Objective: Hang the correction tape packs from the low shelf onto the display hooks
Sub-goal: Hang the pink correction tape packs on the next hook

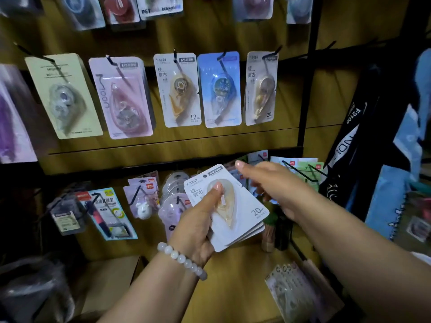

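Several correction tape packs (229,206) fanned in left hand (194,226) grip, right hand (272,183) loosely open, empty.

White correction tape packs (229,207) with amber dispenser at centre; hanging at twelve o'clock, a blue pack (221,89) (starry pattern), pink pack (122,97) and cream pack (63,95) at ten; pale beaded bracelet (182,259).

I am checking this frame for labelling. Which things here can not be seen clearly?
- Head view: lower packs of the held stack, covered by the top pack.
- Right hand: fingers motion-blurred, grip unclear.
- Top-row packs: cut by the upper edge.
- Purple pack: cut by the left edge, blurred.
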Motion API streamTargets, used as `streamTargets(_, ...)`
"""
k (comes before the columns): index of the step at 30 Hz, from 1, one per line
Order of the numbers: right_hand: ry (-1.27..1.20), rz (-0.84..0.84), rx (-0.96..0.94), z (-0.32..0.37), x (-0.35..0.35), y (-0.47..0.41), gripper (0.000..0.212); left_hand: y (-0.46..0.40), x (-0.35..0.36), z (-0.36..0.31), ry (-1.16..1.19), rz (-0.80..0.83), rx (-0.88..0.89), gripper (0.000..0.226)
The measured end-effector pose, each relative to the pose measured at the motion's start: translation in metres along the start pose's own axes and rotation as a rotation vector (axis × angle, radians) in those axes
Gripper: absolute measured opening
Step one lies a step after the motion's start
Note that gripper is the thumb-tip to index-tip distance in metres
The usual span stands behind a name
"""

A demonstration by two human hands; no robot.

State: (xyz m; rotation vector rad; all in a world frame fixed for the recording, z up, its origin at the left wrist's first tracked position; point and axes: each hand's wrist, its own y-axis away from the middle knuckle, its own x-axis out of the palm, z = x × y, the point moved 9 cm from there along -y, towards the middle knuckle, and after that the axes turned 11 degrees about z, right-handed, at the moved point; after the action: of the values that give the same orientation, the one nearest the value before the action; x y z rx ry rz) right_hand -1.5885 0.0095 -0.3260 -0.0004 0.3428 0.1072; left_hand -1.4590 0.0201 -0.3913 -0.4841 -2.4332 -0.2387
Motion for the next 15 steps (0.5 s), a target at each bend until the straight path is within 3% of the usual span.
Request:
streamTargets(5,-0.073,0.087,0.028,-0.023,0.023,0.004,0.033,-0.001,0.002,0.004,-0.001,0.012,-0.012,0.057)
streamTargets(10,-0.231,0.091,0.045,-0.037,0.022,-0.003,0.022,0.000,0.001,0.004,-0.009,0.028,-0.025,0.045)
streamTargets(15,-0.370,-0.032,0.022,-0.043,0.002,-0.009,0.018,-0.001,-0.004,0.001,0.010,0.023,-0.020,0.043)
